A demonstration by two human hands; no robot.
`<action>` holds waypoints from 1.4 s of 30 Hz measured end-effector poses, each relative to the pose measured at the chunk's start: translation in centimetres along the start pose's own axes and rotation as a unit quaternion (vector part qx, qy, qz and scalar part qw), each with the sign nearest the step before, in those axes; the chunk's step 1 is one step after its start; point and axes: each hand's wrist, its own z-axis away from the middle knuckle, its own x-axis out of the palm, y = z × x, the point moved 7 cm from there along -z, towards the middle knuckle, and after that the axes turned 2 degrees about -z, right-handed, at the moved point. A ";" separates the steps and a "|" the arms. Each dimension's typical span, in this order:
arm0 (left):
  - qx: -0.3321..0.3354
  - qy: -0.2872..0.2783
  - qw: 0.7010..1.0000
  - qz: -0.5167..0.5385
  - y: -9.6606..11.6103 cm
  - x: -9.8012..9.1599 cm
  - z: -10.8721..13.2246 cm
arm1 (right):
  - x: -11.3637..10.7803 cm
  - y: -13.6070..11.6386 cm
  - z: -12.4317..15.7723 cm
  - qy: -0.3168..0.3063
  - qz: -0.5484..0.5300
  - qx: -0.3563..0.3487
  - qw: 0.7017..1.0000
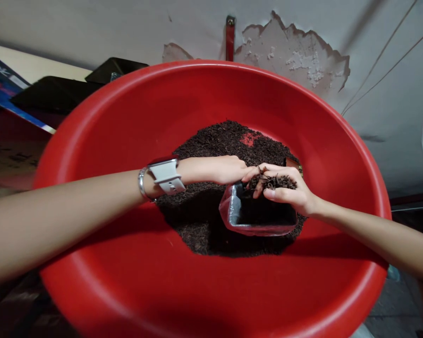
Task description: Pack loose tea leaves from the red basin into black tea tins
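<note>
A wide red basin (211,291) holds a heap of dark dried leaves (211,141). Over the heap is an open box lined with clear plastic (261,229), with dark leaves inside. My right hand (291,188) cups a clump of loose leaves (277,181) above the box's opening. My left hand (229,170), with a white-strapped watch and a bracelet on its wrist, reaches to the box's far left edge. Its fingers are bent there, partly hidden behind the box rim and close to the fingertips of my right hand; what they grip is hidden.
Black trays (51,94) and a blue printed packet (3,94) lie at the left beyond the basin. Behind it rises a wall (127,28) with peeling paint and a red strap (230,40). Cords hang at the right.
</note>
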 end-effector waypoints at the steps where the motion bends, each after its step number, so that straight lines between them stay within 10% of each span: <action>1: -0.002 -0.002 1.000 0.005 0.0 0.0 0.0 | -0.1 0.1 0.0 0.003 0.002 0.004 1.000; 35: -0.030 0.011 0.999 0.026 0.1 -0.6 0.6 | -0.7 -2.1 0.0 -0.079 0.204 -0.053 0.974; 42: -0.038 0.002 0.999 0.036 0.1 -0.6 0.5 | -5.6 -0.1 -1.1 0.068 0.210 0.034 0.975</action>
